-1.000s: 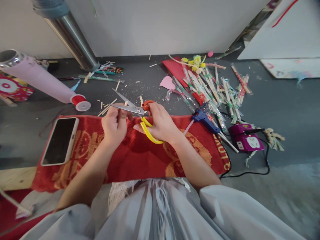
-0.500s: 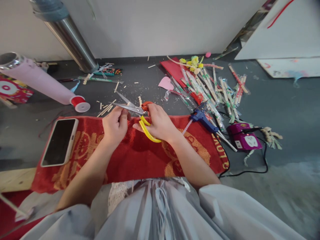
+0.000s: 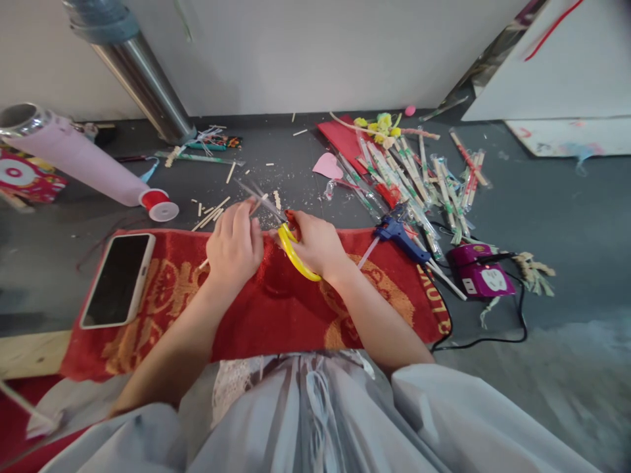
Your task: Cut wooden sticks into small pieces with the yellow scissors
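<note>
Right hand [image 3: 319, 244] grips yellow-handled scissors [image 3: 294, 255]; left hand [image 3: 233, 243] clasps a thin pale stick [image 3: 204, 264]

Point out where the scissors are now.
In the head view, the scissors are near the centre, in the right hand, beside the left hand, at the far edge of the red towel.

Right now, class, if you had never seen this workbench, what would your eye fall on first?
Probably the bright red cloth along the table's near edge, with yellow-handled scissors in the right hand by its far edge. Then the heap of wrapped sticks on the right, beyond the blue glue gun, and the tall pink flask on the left.
</note>
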Demonstrator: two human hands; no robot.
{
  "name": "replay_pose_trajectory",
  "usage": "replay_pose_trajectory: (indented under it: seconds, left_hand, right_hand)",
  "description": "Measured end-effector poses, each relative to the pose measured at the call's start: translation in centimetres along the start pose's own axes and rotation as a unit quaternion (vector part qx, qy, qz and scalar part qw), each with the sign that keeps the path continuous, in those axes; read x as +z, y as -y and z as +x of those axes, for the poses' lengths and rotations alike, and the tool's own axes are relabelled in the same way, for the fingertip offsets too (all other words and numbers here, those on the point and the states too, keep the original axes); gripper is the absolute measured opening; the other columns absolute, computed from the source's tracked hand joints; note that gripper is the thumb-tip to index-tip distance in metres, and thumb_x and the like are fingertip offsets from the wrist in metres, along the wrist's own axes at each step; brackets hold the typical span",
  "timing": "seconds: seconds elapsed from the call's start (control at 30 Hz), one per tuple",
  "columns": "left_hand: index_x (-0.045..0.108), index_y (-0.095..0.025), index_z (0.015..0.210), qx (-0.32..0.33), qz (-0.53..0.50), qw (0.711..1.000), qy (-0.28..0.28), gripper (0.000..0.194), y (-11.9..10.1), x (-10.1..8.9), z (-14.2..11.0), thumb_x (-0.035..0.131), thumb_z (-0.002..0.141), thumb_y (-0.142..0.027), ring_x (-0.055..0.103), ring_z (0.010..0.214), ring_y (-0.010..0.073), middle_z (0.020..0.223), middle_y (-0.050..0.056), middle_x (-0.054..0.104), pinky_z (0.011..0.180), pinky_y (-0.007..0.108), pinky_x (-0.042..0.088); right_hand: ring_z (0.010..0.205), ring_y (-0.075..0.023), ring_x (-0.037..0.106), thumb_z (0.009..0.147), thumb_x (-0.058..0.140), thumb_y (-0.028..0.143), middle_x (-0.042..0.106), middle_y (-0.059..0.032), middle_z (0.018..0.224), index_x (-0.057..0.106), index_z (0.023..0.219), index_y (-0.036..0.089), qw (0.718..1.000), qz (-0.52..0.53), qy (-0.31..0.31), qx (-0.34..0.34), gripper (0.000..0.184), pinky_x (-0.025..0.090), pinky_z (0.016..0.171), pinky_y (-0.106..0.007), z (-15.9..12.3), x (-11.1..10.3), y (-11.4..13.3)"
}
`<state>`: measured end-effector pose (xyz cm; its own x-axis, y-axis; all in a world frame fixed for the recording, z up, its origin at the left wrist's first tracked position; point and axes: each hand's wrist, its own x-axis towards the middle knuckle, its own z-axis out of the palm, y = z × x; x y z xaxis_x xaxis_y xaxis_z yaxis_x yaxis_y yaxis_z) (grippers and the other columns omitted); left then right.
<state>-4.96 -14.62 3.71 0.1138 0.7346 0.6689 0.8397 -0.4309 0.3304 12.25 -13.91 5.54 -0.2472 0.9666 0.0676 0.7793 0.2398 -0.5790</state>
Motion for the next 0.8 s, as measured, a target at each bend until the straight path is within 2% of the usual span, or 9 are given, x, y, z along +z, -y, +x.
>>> replay_pose_trajectory:
  seconds: [0.1,0.2,0.33,0.47,0.53,0.57,0.67,0.7,0.8]
  left_hand:
    - [0.060,-0.017,0.116,0.055,-0.025,0.997,-0.049,0.032,-1.0,0.0,-0.5,0.054,0.089,-0.033,0.056,0.122,0.0307,0.122,0.016,0.063,0.105,0.049,0.041]
    - [0.058,-0.021,0.118,0.136,-0.094,0.985,-0.050,0.033,-2.0,0.2,-1.3,0.059,0.086,-0.030,0.060,0.113,0.0290,0.117,0.014,0.063,0.103,0.051,0.043]
    - [0.030,-0.017,0.145,0.089,-0.166,0.981,0.045,0.080,-2.5,1.4,-2.2,0.058,0.083,-0.061,0.045,0.131,0.0348,0.140,0.021,0.046,0.105,0.055,0.042]
    - [0.006,-0.018,0.153,0.053,-0.200,0.969,0.138,0.118,-2.3,2.7,-3.2,0.056,0.069,-0.083,0.023,0.146,0.0412,0.155,0.025,0.023,0.115,0.060,0.031]
    - [0.002,-0.019,0.154,0.033,-0.200,0.967,0.155,0.126,-2.3,3.0,-3.6,0.059,0.063,-0.086,0.016,0.148,0.0426,0.157,0.025,0.019,0.117,0.061,0.027]
    - [0.001,-0.019,0.154,0.023,-0.197,0.968,0.155,0.128,-2.3,3.1,-3.7,0.060,0.061,-0.086,0.015,0.149,0.0429,0.158,0.025,0.017,0.117,0.061,0.025]
    - [0.000,-0.020,0.153,0.003,-0.187,0.971,0.147,0.129,-2.6,3.2,-3.8,0.062,0.061,-0.085,0.016,0.148,0.0433,0.158,0.026,0.016,0.116,0.062,0.026]
    - [0.000,-0.019,0.153,0.000,-0.184,0.973,0.142,0.129,-2.6,3.3,-3.8,0.062,0.061,-0.085,0.018,0.148,0.0435,0.157,0.026,0.016,0.116,0.062,0.027]
    - [0.002,-0.017,0.152,-0.001,-0.178,0.976,0.126,0.129,-2.7,3.4,-3.6,0.063,0.060,-0.084,0.022,0.145,0.0439,0.155,0.026,0.019,0.114,0.063,0.028]
  right_hand:
    - [0.072,-0.0243,0.066,0.087,0.041,0.074,0.069,-0.0088,0.078,0.061,0.082,0.020,0.999,0.024,-0.023,0.034,0.057,0.045,0.064,-0.033,0.3,-0.3,-0.4]
    - [0.068,-0.0217,0.065,0.090,0.033,0.073,0.066,-0.0055,0.069,0.056,0.072,0.022,0.995,0.081,-0.038,0.051,0.059,0.044,0.064,-0.031,0.3,-0.6,-0.7]
    - [0.070,-0.0183,0.066,0.097,0.018,0.065,0.067,-0.0032,0.071,0.059,0.076,0.023,0.984,0.173,-0.019,0.029,0.062,0.049,0.068,-0.030,0.0,-0.3,-0.3]
    - [0.082,-0.0194,0.067,0.099,0.011,0.060,0.069,-0.0056,0.085,0.063,0.095,0.023,0.980,0.193,0.002,-0.039,0.064,0.053,0.073,-0.033,0.0,1.5,-0.1]
    - [0.094,-0.0224,0.067,0.099,0.018,0.059,0.070,-0.0079,0.094,0.062,0.109,0.022,0.980,0.178,0.005,-0.085,0.058,0.054,0.079,-0.037,0.1,2.9,-0.3]
    - [0.103,-0.0257,0.066,0.097,0.030,0.060,0.069,-0.0097,0.099,0.061,0.113,0.022,0.982,0.160,0.001,-0.097,0.052,0.053,0.084,-0.041,0.2,3.5,-0.4]
    - [0.119,-0.0337,0.058,0.087,0.051,0.062,0.068,-0.0102,0.108,0.063,0.113,0.028,0.980,-0.056,-0.092,-0.169,0.045,0.050,0.090,-0.051,0.4,4.9,-0.9]
    - [0.121,-0.0331,0.057,0.085,0.052,0.062,0.067,-0.0095,0.110,0.063,0.114,0.030,0.976,-0.081,-0.108,-0.171,0.043,0.050,0.091,-0.052,0.5,5.1,-1.0]
    - [0.123,-0.0324,0.056,0.081,0.059,0.061,0.064,-0.0116,0.117,0.062,0.119,0.024,0.987,0.077,-0.008,-0.139,0.053,0.049,0.097,-0.046,0.6,4.8,-1.0]
